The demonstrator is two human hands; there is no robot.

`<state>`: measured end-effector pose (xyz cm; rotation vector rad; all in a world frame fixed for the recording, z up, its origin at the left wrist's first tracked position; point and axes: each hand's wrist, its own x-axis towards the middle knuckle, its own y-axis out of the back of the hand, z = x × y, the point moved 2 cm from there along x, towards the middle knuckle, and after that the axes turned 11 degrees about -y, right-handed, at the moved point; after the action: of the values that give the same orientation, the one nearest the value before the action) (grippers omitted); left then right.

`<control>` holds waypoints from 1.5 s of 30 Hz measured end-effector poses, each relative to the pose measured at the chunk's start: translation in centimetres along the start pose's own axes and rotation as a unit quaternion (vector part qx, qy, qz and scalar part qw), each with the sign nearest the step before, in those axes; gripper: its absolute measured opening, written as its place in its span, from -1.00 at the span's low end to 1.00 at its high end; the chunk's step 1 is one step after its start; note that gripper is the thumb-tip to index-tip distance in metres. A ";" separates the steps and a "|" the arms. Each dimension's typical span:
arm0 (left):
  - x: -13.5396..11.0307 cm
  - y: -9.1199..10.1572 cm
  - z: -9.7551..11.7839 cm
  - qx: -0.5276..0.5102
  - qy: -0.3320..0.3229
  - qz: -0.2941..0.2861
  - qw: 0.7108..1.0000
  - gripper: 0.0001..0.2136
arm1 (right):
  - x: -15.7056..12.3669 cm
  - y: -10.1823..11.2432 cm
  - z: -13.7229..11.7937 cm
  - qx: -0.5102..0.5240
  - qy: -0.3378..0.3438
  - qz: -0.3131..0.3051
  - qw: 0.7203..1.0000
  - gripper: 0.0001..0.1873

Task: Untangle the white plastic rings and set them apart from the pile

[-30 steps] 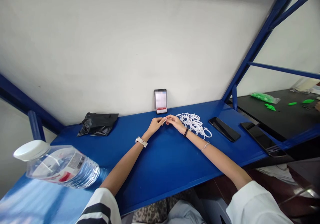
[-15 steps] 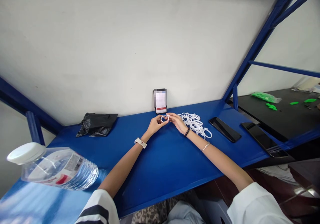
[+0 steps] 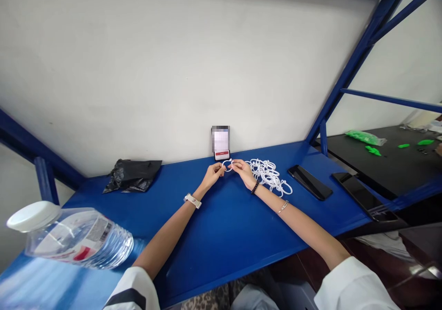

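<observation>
Between my hands a small white ring [image 3: 227, 168] is held up over the blue table [image 3: 228, 236], near the wall. My left hand [image 3: 213, 174] pinches the ring's left side with thumb and fingers. My right hand [image 3: 242, 171] grips its right side, where a small white knob shows at the top. Just right of my right hand lies a loose pile of similar white rings [image 3: 271, 175]. Behind the ring, a phone [image 3: 221, 143] with a lit screen leans upright against the wall.
A black plastic bag [image 3: 133, 175] lies at the back left, and a large water bottle [image 3: 76, 238] stands at the near left. Two dark phones, one here [image 3: 310, 182] and one farther right [image 3: 362, 195], lie flat. Green pieces [image 3: 366, 137] rest on a black table beyond.
My left hand has shifted slightly left along the ring, so more of the ring shows between my hands. The whole view has moved a little; the pile stays in place.
</observation>
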<state>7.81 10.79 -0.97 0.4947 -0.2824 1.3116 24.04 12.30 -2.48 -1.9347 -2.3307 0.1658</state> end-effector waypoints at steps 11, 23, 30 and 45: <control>0.1 -0.2 -0.1 -0.005 -0.014 -0.105 0.994 -0.58 | -0.3 -0.2 -0.7 -0.119 0.100 0.010 0.988 -0.77; 0.1 0.0 -0.5 0.027 -0.024 -0.054 0.998 -0.62 | -1.4 -0.8 -2.3 -0.249 0.186 -0.014 0.951 -0.77; 0.1 0.3 -1.2 0.021 0.002 -0.005 1.000 -0.66 | -1.8 -1.0 -2.8 -0.260 0.167 -0.021 0.951 -0.79; 0.1 0.4 -0.8 0.026 -0.007 0.007 1.000 -0.62 | -1.5 -1.2 -1.6 -0.127 0.073 -0.081 0.986 -0.68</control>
<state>7.40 11.29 -1.51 0.5467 -0.2656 1.3313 23.37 10.65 -0.77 -1.7755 -2.4958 -0.2915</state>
